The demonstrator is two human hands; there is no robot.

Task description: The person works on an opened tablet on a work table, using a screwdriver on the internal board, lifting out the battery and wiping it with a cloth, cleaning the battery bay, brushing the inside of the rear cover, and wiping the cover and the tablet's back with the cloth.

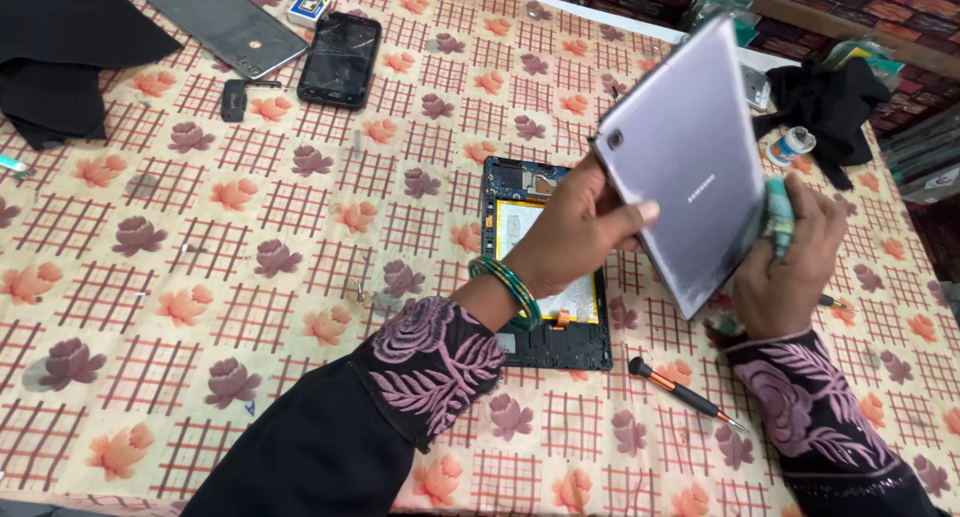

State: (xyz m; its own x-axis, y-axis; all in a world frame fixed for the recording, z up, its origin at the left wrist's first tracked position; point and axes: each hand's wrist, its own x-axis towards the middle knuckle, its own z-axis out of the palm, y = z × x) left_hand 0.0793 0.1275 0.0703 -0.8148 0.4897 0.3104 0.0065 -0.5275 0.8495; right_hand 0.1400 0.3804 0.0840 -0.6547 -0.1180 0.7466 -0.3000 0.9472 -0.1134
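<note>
- Over the floral tablecloth (200, 307), the left hand (580, 232) is reaching up, fingers and thumb clamping the grey back cover (690, 167) by its left edge.
- That cover is tilting in the air above the opened tablet (545, 277) lying flat underneath.
- The right hand (785, 262) is gripping the cover's right edge, pressing a greenish cloth (778, 217) against it.
- A screwdriver (685, 392) is sitting just below, and two phones (340, 57) are lying far back on the left.

— Where does the view sit?
— On the person's head, looking steeply down and forward over the table (200, 277), close above both forearms.
— Any second view?
— No, just this one.
</note>
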